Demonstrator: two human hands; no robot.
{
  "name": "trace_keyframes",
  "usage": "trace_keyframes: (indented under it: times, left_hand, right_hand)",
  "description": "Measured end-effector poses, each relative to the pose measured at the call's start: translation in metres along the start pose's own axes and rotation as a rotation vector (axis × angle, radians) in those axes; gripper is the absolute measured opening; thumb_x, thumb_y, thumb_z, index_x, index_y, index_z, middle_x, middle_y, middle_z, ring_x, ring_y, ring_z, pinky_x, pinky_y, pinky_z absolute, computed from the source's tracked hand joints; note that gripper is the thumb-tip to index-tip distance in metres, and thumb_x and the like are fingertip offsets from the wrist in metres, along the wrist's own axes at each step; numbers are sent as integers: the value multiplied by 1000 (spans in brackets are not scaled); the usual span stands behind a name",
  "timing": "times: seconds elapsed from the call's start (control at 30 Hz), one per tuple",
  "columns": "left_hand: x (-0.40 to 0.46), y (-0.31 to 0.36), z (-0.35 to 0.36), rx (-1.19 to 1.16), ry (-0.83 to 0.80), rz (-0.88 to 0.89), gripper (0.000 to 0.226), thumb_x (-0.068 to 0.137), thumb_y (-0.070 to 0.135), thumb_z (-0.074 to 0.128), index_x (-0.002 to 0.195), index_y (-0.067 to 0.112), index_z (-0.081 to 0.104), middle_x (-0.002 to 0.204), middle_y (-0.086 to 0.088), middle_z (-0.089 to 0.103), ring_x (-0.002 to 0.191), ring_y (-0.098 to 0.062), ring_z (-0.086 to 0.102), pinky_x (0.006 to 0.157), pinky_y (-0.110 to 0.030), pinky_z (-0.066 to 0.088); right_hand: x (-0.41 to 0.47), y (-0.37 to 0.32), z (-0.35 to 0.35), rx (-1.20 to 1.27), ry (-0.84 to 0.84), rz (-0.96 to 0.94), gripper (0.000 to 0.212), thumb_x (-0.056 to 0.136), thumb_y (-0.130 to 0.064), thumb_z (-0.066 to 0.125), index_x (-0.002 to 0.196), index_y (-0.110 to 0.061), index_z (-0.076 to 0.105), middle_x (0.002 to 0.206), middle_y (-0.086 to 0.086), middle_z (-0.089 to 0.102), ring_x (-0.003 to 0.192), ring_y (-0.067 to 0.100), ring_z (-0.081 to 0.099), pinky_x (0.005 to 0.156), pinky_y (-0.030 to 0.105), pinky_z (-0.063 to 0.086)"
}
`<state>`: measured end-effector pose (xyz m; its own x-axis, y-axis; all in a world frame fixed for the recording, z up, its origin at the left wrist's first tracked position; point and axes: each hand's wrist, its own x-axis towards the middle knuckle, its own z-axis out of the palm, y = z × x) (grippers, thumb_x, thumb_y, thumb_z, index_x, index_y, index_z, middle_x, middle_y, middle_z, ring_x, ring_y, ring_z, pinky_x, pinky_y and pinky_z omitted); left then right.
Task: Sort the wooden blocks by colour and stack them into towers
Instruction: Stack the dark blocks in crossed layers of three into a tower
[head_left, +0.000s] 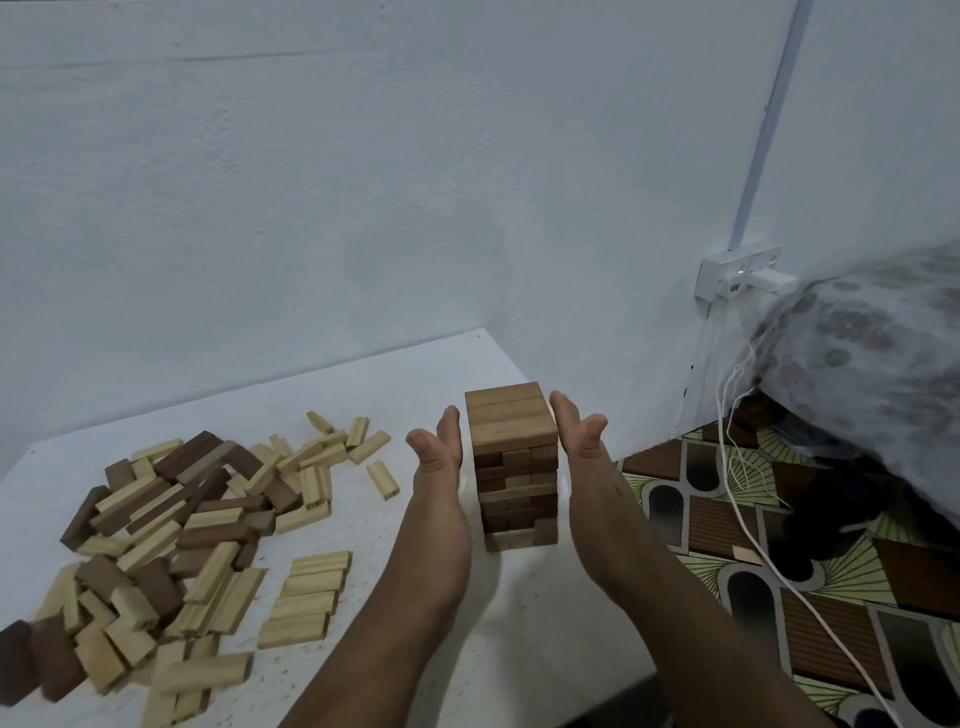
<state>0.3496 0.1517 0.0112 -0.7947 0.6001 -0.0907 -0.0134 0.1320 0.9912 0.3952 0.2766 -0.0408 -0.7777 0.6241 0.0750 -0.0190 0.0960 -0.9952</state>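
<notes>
A tower (514, 467) of mid-brown blocks stands upright on the tabletop (519, 623), directly between the fingers of the left hand (439, 467) and the right hand (582, 457). Its layers alternate in direction, three blocks each, and the top layer looks even. Just left of the left fingers lies a flat row (306, 597) of pale blocks set side by side. Further left of the fingers sprawls a loose heap (171, 519) of mixed pale and dark-brown blocks, lying at all angles, some piled on others. A few stray pale blocks (363, 447) lie between the heap and the left fingers.
</notes>
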Motion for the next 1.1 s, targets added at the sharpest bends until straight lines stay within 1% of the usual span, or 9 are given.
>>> trace_keyframes:
  times: [0.07, 0.13, 0.2, 0.37, 0.5, 0.6, 0.7, 0.8, 1.1]
  left_hand:
    - [0, 2, -2, 8, -4, 9, 73, 76, 76, -5, 142, 64, 24, 159, 26, 15, 151, -11, 11, 119, -43, 3]
    - [-1, 6, -2, 11, -15, 15, 76, 74, 77, -5, 142, 62, 26, 157, 27, 17, 150, -10, 12, 119, -41, 3]
    - [-1, 7, -2, 10, -26, 19, 78, 74, 77, -4, 143, 60, 26, 151, 32, 18, 149, -7, 11, 119, -38, 4]
    - [0, 8, 1, 6, -31, 14, 74, 78, 75, -4, 143, 59, 26, 141, 35, 22, 138, 2, 18, 111, -29, 9]
    - [0, 7, 3, -5, -28, 19, 70, 80, 72, -3, 143, 58, 25, 121, 43, 30, 125, 6, 24, 103, -25, 15]
    - [1, 6, 4, -17, -11, 24, 67, 78, 75, -2, 138, 63, 27, 130, 39, 28, 129, 5, 23, 105, -26, 14]
    - [-1, 7, 5, -13, -5, 31, 56, 81, 72, -2, 126, 67, 31, 120, 44, 31, 122, 9, 27, 102, -25, 14]
    - [-2, 6, 5, -10, -2, 28, 57, 81, 72, -2, 131, 66, 24, 132, 35, 28, 127, 3, 24, 101, -25, 13]
    - [-2, 4, 5, -14, -27, 22, 65, 85, 68, -4, 144, 58, 24, 137, 36, 26, 129, 5, 21, 103, -22, 11]
  right_hand:
    - [2, 3, 2, -9, 6, -37, 103, 57, -104, 10, 145, -54, 29, 157, -14, 32, 143, 11, 30, 115, 38, 25]
    - [4, 7, 5, -37, 19, -58, 91, 67, -99, 9, 144, -55, 31, 153, -15, 37, 144, 19, 31, 117, 53, 27]
    - [4, 8, 7, -75, 35, -57, 87, 70, -97, 6, 144, -57, 28, 154, -17, 35, 146, 22, 27, 117, 59, 23]
    - [2, 5, 5, -116, 35, -84, 86, 72, -96, 4, 144, -57, 30, 155, -16, 34, 147, 18, 25, 119, 57, 19]
    - [-3, -1, 1, -150, 36, -70, 87, 66, -98, 0, 139, -62, 30, 157, -20, 27, 149, 16, 18, 121, 53, 15]
    - [-9, -11, 1, -170, 27, -49, 83, 57, -101, -4, 130, -70, 22, 159, -26, 16, 150, 12, 9, 123, 47, 8]
    - [-11, -14, 0, -196, 32, -49, 85, 56, -101, -6, 131, -69, 19, 160, -26, 14, 150, 9, 7, 124, 46, 6]
    - [-12, -13, 0, -215, 27, -52, 88, 58, -100, -6, 136, -65, 17, 160, -24, 14, 150, 8, 7, 124, 48, 6]
    - [-13, -14, 0, -215, 25, -56, 81, 60, -99, -4, 132, -67, 18, 161, -23, 15, 150, 8, 8, 123, 49, 9]
